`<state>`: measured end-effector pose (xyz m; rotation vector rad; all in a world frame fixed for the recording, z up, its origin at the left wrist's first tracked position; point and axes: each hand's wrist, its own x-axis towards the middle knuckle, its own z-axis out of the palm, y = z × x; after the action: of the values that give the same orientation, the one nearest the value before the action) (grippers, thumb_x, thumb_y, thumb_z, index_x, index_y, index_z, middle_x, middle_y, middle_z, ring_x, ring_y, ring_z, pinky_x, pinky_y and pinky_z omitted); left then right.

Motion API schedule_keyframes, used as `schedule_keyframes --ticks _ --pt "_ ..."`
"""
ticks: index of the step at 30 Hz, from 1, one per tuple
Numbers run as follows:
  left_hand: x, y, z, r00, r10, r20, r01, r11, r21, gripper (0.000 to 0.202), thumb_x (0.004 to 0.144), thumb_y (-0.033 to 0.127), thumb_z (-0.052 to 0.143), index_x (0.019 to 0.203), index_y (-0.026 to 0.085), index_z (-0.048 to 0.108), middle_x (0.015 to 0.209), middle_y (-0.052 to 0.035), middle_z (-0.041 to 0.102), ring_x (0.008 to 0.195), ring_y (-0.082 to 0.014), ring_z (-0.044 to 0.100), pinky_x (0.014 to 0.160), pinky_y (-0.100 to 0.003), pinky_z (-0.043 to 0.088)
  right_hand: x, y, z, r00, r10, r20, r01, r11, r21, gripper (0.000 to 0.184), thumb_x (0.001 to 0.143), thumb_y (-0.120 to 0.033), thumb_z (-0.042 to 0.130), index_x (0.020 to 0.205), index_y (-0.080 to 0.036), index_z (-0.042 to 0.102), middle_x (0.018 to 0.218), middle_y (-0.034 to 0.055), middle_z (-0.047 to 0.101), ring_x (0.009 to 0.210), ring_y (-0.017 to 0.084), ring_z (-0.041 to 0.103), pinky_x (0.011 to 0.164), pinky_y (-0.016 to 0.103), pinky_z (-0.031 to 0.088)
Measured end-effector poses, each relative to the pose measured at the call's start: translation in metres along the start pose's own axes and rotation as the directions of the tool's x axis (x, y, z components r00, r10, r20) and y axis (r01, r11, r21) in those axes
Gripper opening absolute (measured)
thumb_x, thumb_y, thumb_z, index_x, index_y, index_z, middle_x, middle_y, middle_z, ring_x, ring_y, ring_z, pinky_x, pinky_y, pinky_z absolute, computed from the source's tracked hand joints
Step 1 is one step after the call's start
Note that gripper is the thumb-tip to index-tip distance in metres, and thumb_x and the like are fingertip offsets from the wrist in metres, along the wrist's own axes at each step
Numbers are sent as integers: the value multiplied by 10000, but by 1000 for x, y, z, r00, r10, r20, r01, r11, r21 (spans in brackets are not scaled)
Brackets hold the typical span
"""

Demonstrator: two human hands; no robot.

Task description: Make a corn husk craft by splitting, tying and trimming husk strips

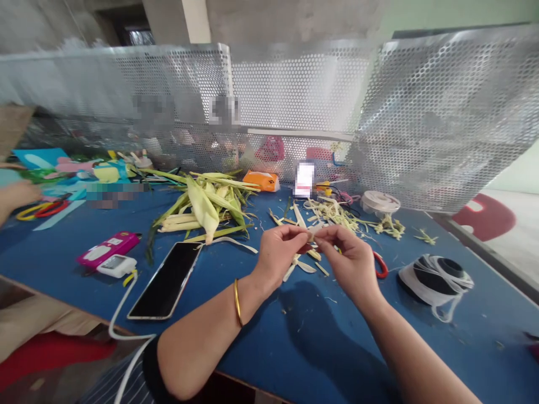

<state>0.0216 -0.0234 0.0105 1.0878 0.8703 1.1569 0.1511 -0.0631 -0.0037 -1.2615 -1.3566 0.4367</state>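
Note:
My left hand and my right hand meet over the middle of the blue table, thumbs and fingertips pinched together. Between them is a small pale strip that looks like corn husk, mostly hidden by the fingers. Below and behind the hands lie cut husk pieces. A red loop, like a scissors handle, shows from behind my right hand. Left of my hands, a heap of green and pale corn husks rests on the table. Shredded husk is scattered beyond my fingers.
A black phone and a pink device with a white cable lie left. White cord wound on a black core and a white roll stand right. An orange packet sits before the perforated screen. Another person's hand is far left.

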Motion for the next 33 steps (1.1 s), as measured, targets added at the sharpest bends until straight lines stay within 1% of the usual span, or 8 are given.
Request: schedule_keyframes --ticks 3,9,14,19,24,28,30,33 --pt "1 -2 -1 1000 -15 24 16 999 -29 33 657 164 733 667 143 709 622 -8 677 566 -99 627 626 -224 518 0 3 0 1000 27 10 -27 999 21 59 808 -250 623 808 -201 655 747 11 673 657 157 604 645 293 492" --pt "7 -3 -6 990 -138 -2 138 987 -85 172 599 232 810 696 128 713 589 -25 665 526 -108 608 558 -225 494 4 -1 -3 983 -181 23 182 979 -95 105 849 -219 599 778 -229 677 779 8 671 724 162 600 697 295 483" --pt "6 0 -7 973 -222 57 229 958 -171 194 582 229 825 690 129 699 603 -27 651 562 -106 607 546 -210 464 3 -2 -3 976 -214 50 219 963 -156 88 860 -219 613 809 -246 679 818 10 693 770 175 633 714 298 489" --pt "1 -1 -5 987 -128 95 142 976 -163 166 618 230 797 701 141 684 679 -20 658 634 -102 608 644 -229 482 2 1 -2 986 -168 7 167 974 -155 100 870 -240 601 790 -237 661 805 11 700 762 185 641 724 312 483" --pt "-1 -1 -2 996 -25 87 34 994 -101 114 653 223 740 706 145 676 667 -5 650 634 -100 594 630 -221 472 2 -2 -2 993 -120 5 120 984 -130 83 861 -248 606 798 -219 652 841 27 713 812 191 653 758 320 485" --pt "-1 0 -1 997 24 77 -19 998 -60 104 654 221 721 694 146 661 652 6 637 634 -101 594 616 -214 464 2 -3 0 999 -32 -42 28 995 -100 81 832 -267 630 776 -209 628 758 17 698 702 176 647 694 314 493" --pt "-2 0 -1 997 18 72 -15 999 -45 95 654 217 709 684 148 650 651 8 632 626 -102 593 615 -218 466 2 -2 0 998 3 -65 -6 999 -45 73 815 -266 643 834 -210 600 732 3 676 671 167 642 671 308 496" --pt "-2 0 -1 997 3 76 0 1000 -30 84 656 209 694 679 151 639 657 5 630 626 -105 591 621 -225 470 2 1 0 998 30 -56 -26 998 60 231 796 -263 655 996 -218 548 750 -8 661 687 168 651 677 311 510"
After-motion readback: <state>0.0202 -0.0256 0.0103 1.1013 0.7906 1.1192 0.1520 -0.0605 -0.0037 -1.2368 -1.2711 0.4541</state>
